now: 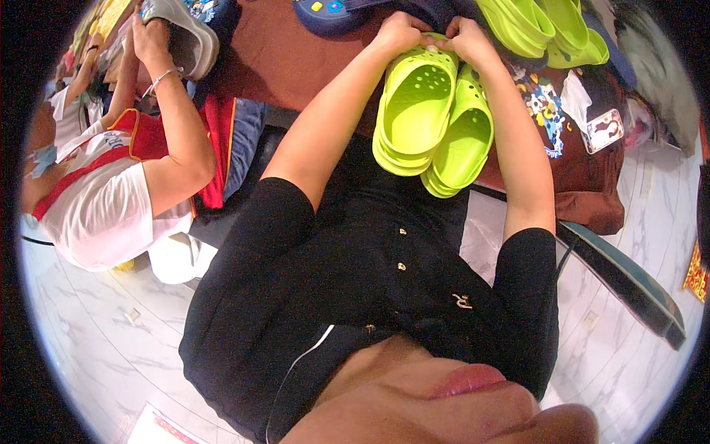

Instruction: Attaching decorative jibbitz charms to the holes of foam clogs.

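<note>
A pair of lime-green clogs with holes in their uppers, the left clog (418, 103) and the right clog (466, 148), rests at the near edge of the brown-covered table (274, 66), heels toward me. My left hand (401, 33) is closed at the far toe end of the left clog. Close beside it, my right hand (470, 41) pinches at the same toe area, its forearm running along the right clog. Something small and pale shows between the fingertips, too small to name. Beyond my hands lies a navy clog (325, 18) with colourful charms on it.
More lime-green clogs (518, 26) lie at the far right. Loose colourful charms (546, 111), a white tissue (575, 95) and a phone in a patterned case (603, 131) are on the right. At left, a co-worker's hand (151, 37) holds a grey clog (198, 44).
</note>
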Available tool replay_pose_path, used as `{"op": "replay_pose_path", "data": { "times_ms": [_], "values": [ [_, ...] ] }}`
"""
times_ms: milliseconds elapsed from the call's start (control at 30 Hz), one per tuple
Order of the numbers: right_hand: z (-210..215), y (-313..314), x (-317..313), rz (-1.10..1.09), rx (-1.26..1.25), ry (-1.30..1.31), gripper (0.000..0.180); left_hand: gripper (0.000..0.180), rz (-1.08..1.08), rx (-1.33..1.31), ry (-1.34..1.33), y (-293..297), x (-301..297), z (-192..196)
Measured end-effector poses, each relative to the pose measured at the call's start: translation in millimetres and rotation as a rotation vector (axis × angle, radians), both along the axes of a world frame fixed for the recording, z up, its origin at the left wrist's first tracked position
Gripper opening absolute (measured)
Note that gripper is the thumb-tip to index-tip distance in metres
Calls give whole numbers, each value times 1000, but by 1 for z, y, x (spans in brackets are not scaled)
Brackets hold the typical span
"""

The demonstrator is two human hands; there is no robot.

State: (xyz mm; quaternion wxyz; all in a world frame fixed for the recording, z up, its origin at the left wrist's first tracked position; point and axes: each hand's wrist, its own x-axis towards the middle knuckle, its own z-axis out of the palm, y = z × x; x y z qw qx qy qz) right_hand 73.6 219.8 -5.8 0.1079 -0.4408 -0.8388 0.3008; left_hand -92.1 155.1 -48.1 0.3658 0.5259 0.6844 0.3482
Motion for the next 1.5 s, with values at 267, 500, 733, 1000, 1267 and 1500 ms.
{"op": "replay_pose_path", "data": {
  "times_ms": [267, 500, 733, 1000, 1267, 1500],
  "values": [
    [-8, 2, -1, -4, 111, -109, 40, 37, 68, -45, 49, 0, 7, 10],
    [-3, 4, 7, 22, 91, -61, 39, 38, 57, 33, 127, -2, 11, 6],
    [2, 7, 12, -81, -256, 43, 43, 58, -93, -99, -112, -2, 0, 13],
    [5, -3, -2, -86, -185, 53, 44, 53, -101, -28, 89, 0, 0, 5],
    [-12, 2, -4, -119, 25, -173, 64, 45, -5, 11, 296, 3, 16, 12],
    [-4, 6, -2, 55, 75, -64, 41, 45, 33, -22, 57, 3, 0, 2]
  ]
}}
